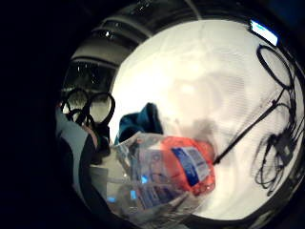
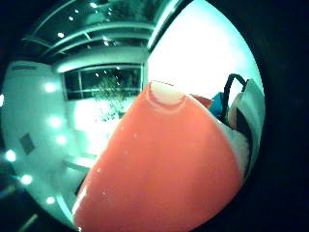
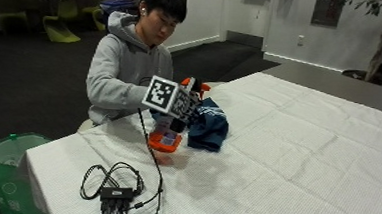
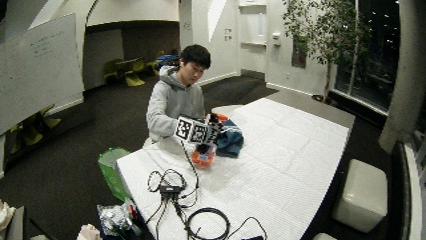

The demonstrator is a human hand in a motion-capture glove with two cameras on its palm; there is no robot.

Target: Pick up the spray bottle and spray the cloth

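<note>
In the outside view my gloved right hand [image 3: 190, 110] grips a spray bottle [image 3: 165, 138] with a clear body, an orange base and an orange head. It holds the bottle roughly upright near the table's front left edge, its base close over the white table [image 3: 295, 143]. A dark teal cloth [image 3: 210, 125] lies bunched on the table right beside the bottle, on its far side. The little finger side palm view shows the bottle's label [image 1: 178, 169] close up with the cloth [image 1: 140, 121] behind it. Orange plastic of the bottle [image 2: 164, 169] fills the thumb side palm view.
A tangle of black cables with a small black box [image 3: 115, 191] lies near the table's front corner, and a cable coil [image 4: 208, 225] lies further along that edge. A green bin [image 3: 7, 171] stands on the floor beside the table.
</note>
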